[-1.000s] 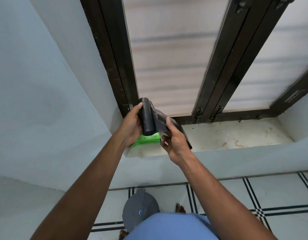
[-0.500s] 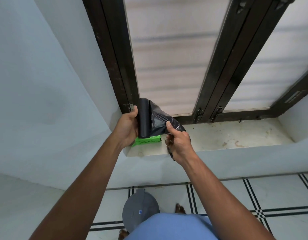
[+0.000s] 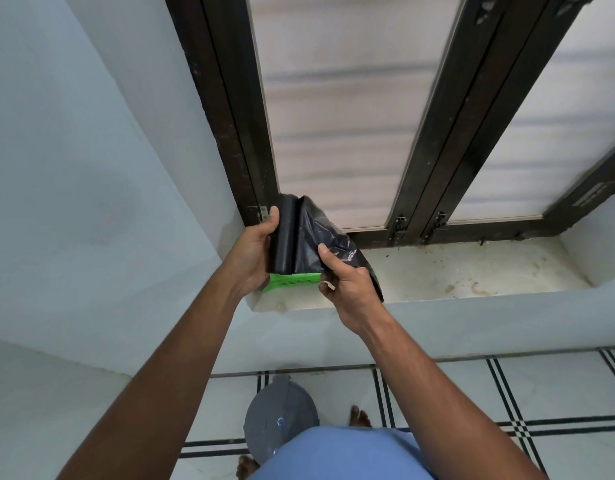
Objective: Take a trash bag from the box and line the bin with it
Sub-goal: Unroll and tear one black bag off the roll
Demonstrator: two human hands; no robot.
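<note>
Above the window sill, my left hand (image 3: 255, 252) grips an upright black roll of trash bags (image 3: 284, 235). A loose black bag (image 3: 328, 242) unrolls from it to the right, and my right hand (image 3: 347, 284) pinches its free end. Under the roll lies a green box (image 3: 292, 281), flat on the sill's left end and partly hidden by both hands. The grey bin (image 3: 280, 415) with its lid on stands on the floor below, close to my feet.
A stained white sill (image 3: 455, 275) runs to the right under a dark-framed window (image 3: 434, 161). The pale wall (image 3: 74, 168) closes in on the left. The tiled floor (image 3: 506, 393) with black lines extends to the right of the bin.
The roll has stayed in my left hand. My right hand regripped the loose end and drew more bag out to the right and downward.
</note>
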